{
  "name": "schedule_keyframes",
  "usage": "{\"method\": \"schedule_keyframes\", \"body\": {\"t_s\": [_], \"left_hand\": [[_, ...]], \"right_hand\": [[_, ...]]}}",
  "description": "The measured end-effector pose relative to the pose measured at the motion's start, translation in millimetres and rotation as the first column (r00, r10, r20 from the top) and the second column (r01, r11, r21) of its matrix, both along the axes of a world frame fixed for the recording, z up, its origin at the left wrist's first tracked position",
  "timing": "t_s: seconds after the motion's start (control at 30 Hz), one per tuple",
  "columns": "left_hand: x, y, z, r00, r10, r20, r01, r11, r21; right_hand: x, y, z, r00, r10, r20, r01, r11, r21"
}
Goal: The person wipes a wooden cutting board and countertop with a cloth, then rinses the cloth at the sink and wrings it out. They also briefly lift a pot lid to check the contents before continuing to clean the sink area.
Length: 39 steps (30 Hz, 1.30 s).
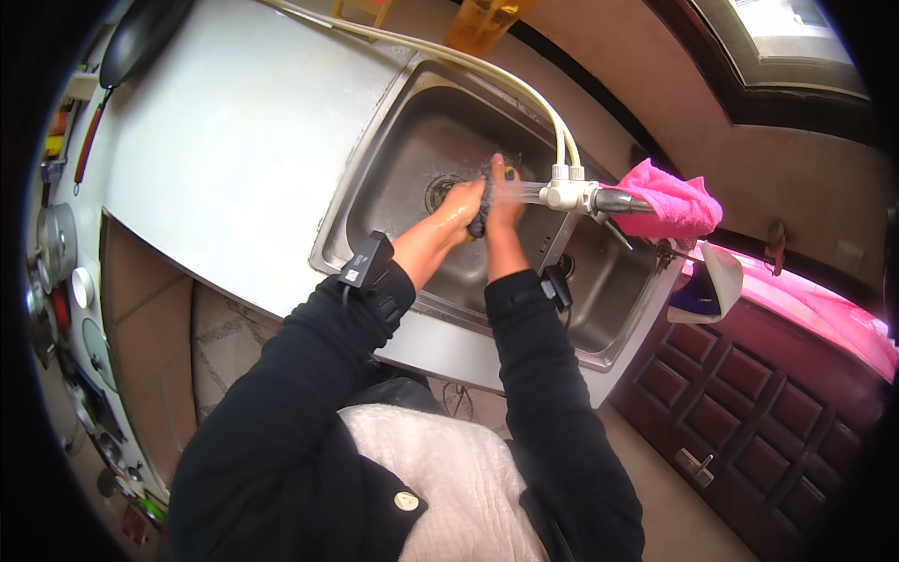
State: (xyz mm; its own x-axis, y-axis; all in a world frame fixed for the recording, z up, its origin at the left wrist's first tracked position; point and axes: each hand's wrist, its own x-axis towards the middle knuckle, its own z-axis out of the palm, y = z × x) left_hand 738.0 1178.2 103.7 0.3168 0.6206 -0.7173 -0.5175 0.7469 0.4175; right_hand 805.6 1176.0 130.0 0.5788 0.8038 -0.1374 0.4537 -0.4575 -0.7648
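Over the large basin of a stainless steel sink [393, 151], my left hand [465, 204] and my right hand [504, 193] press a dark, bunched wet thing, likely a cloth [482, 211], between them. A bit of yellow shows at its ends. Water sprays onto it and my hands from a white faucet fitting [564, 195]. The drain [442, 191] lies just left of my left hand, partly behind it. A pink towel [664, 200] is draped over the metal faucet pipe to the right.
Two pale hoses [484, 64] arch from the faucet along the sink's back. A smaller basin [611, 295] adjoins on the right. The white countertop [232, 140] extends left, with a black frying pan [137, 42] at its far end. An orange container [484, 24] stands behind the sink.
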Motion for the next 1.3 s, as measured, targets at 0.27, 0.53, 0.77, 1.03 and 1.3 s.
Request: {"method": "schedule_keyframes", "body": {"t_s": [0.27, 0.53, 0.77, 1.03, 1.3], "left_hand": [[-12, -6, 7, 0.968, -0.152, 0.198, 0.138, 0.987, 0.08], [-9, -9, 20, 0.886, -0.076, -0.457, 0.339, 0.778, 0.529], [-14, -68, -10, 0.773, 0.197, -0.602, 0.191, 0.833, 0.519], [5, -5, -45, 0.847, 0.279, 0.452, -0.121, 0.93, -0.348], [-6, -5, -29, 0.769, 0.448, 0.456, -0.272, 0.875, -0.401]], "right_hand": [[-2, -16, -25, 0.929, 0.05, 0.367, -0.104, 0.986, 0.131], [61, -34, -29, 0.413, -0.341, -0.845, 0.072, 0.937, -0.342], [24, -4, -26, -0.016, -0.233, -0.972, 0.106, 0.967, -0.234], [-2, -35, 5, 0.506, -0.102, -0.856, 0.164, 0.986, -0.02], [26, -25, 5, 0.666, 0.019, -0.746, 0.245, 0.939, 0.242]]}}
